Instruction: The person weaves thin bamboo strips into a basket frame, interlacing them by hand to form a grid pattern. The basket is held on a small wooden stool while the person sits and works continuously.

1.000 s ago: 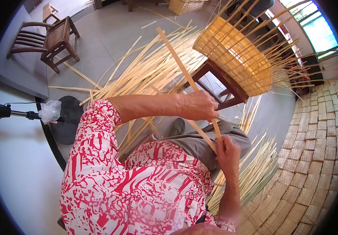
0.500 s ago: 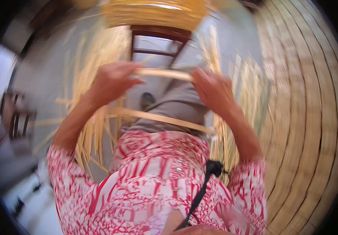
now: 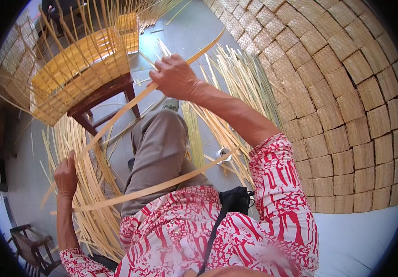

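Observation:
A long pale bamboo strip (image 3: 109, 123) slants up across the view from lower left to upper right. My right hand (image 3: 175, 77), above the knee, is closed around it, and the strip's free end sticks out beyond. At the left, my left hand (image 3: 66, 175) pinches the same strip near its lower end, with the index finger extended along it. A second bamboo strip (image 3: 162, 185) lies across my lap, touched by neither hand. Ahead to the left, a partly woven yellow basket (image 3: 88, 81) with upright stakes rests on a dark wooden stool (image 3: 111, 92).
Loose bamboo strips (image 3: 81, 184) cover the floor on the left, with more greenish strips (image 3: 247, 78) on the right. A small white roll (image 3: 224, 154) lies near the right-hand strips. Stacked woven panels (image 3: 332, 97) fill the right side. A dark wooden chair (image 3: 32, 249) stands at lower left.
My hands have spread apart along the strip, the right reaching forward and the left lowering. The strip has gone from level to slanted. The view has turned, showing more of the basket.

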### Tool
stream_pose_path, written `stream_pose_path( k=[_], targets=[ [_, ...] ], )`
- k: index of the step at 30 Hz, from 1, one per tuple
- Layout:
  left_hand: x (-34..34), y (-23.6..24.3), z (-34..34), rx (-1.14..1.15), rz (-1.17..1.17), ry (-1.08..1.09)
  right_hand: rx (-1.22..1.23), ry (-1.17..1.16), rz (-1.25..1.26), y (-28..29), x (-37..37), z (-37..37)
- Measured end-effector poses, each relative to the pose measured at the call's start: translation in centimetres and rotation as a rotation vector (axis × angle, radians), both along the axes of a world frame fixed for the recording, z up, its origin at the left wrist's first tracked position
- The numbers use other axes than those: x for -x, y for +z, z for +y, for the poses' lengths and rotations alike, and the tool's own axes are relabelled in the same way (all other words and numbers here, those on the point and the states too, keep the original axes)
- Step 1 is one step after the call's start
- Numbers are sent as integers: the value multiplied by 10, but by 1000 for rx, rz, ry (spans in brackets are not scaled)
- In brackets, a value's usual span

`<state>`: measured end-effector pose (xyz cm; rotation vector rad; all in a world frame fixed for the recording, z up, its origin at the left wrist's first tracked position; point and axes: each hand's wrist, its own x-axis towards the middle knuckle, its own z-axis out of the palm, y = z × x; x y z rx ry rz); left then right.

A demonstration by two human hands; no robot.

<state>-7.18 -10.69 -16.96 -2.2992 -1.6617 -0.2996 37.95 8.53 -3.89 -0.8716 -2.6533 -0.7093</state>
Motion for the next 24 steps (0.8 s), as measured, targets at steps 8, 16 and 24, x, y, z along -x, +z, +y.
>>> stream_pose_path(
  k=[8,16,24],
  targets=[
    [4,0,3,25,54,46,-73,-27,-96,-28,6,9],
    [3,-8,2,29,45,47,-91,-37,-114,-46,6,12],
    [24,-4,3,7,-147,53,-121,-108,-108,-42,-21,18]
  ],
)
